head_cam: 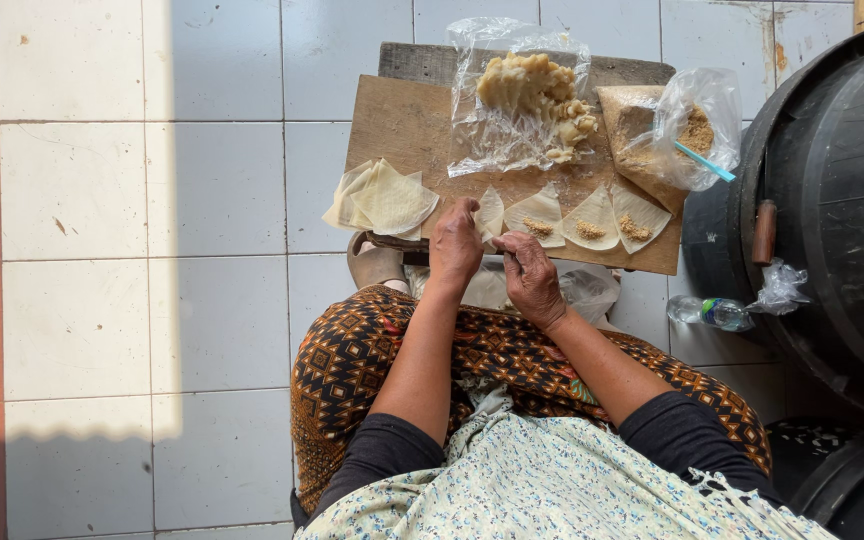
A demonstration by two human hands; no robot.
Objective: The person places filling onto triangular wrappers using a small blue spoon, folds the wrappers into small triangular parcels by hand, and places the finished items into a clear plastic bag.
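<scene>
Both hands, left hand (455, 245) and right hand (529, 275), pinch one thin wrapper (489, 215) on the wooden surface (402, 125); it looks soft, light, easily torn, best held at edges.

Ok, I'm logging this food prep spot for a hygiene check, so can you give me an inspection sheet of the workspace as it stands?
Surface: wooden board resting low over a pale tiled floor.
Job's things: three wrappers with filling laid in a row; a stack of plain wrappers; one wrapper between both hands.
Clutter: open bag of pale dough; bag of crumbly filling with a blue utensil inside; plastic bottle on the floor.
Grippers: left hand and right hand bare, pinching the wrapper at the board's near edge.
Cables: nothing seen.
Surroundings: large black barrel at the right; patterned cloth over the lap.
</scene>
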